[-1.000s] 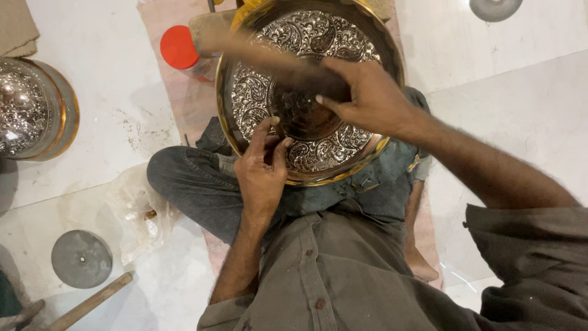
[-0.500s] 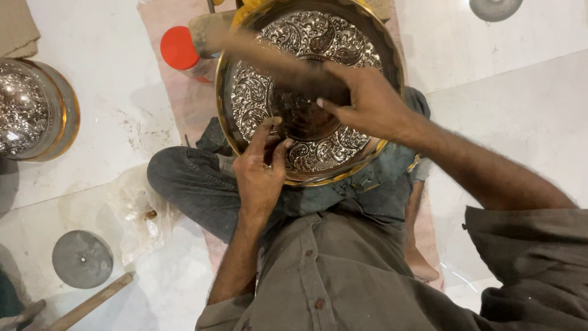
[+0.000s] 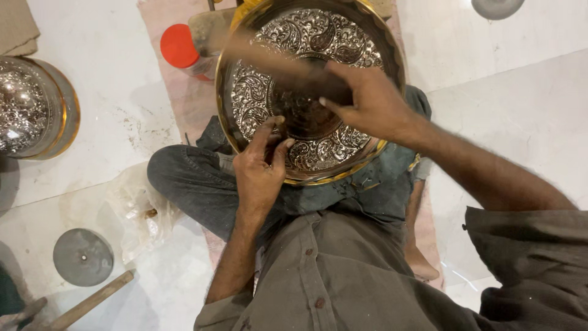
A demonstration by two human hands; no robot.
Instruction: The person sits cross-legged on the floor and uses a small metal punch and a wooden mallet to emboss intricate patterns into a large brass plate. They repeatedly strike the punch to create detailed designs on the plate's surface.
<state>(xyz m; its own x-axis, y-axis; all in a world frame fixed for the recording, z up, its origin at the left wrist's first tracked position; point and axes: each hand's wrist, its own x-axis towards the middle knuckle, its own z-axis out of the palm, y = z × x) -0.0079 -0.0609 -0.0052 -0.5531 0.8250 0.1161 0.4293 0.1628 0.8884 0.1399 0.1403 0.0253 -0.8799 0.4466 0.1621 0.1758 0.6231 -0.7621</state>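
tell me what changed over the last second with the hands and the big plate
Little moved. The right hand holds a blurred wooden stick over the embossed metal plate, its blur shifting slightly between pictures, as if striking. The left hand kept its pinch on a small tool at the plate's lower inner part. The plate stayed on the lap; the red lid did not move.

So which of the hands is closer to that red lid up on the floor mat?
Left. The left hand rests at the engraved metal plate's lower-left rim, below and right of the red lid. The right hand sits over the plate's centre, holding a blurred wooden tool, farther right.
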